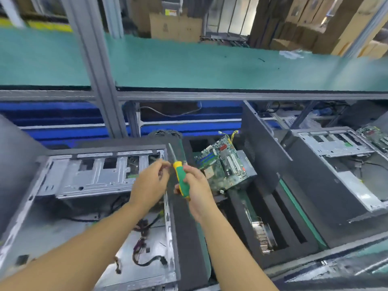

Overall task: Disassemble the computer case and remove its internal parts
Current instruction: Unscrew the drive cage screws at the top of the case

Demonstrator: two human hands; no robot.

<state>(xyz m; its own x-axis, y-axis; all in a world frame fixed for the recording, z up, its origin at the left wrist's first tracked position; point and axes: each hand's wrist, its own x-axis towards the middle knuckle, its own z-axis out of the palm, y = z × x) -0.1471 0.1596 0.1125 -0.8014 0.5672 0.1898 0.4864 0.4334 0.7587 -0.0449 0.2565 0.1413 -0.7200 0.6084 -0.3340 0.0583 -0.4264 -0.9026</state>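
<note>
The right hand [195, 186] gripped a screwdriver [181, 179] by its green and yellow handle, fingers wrapped round it. The shaft pointed up toward eleven o'clock. The left hand [150, 182] sat just beside it at nine o'clock, with curled fingertips drawn together close to the shaft. Blur hid whether they pinched anything or touched the tool, so I cannot tell that hand's grip.

The open computer case [94, 177] lay on its side at the eight o'clock part of the view, under and left of both forearms. Its bare metal drive cage faced up, and loose cables [144, 246] were strewn over its floor.

At two o'clock from the hands, a green motherboard [223, 164] leaned tilted in a black foam tray [184, 238]. In a slot of the same tray, at five o'clock from the hands, lay a finned heatsink [263, 236].

A second case [333, 143], also opened, stood at three o'clock near the right edge. A green belt [210, 66] ran across the view at twelve o'clock, and cardboard boxes [174, 26] were stacked beyond it.
</note>
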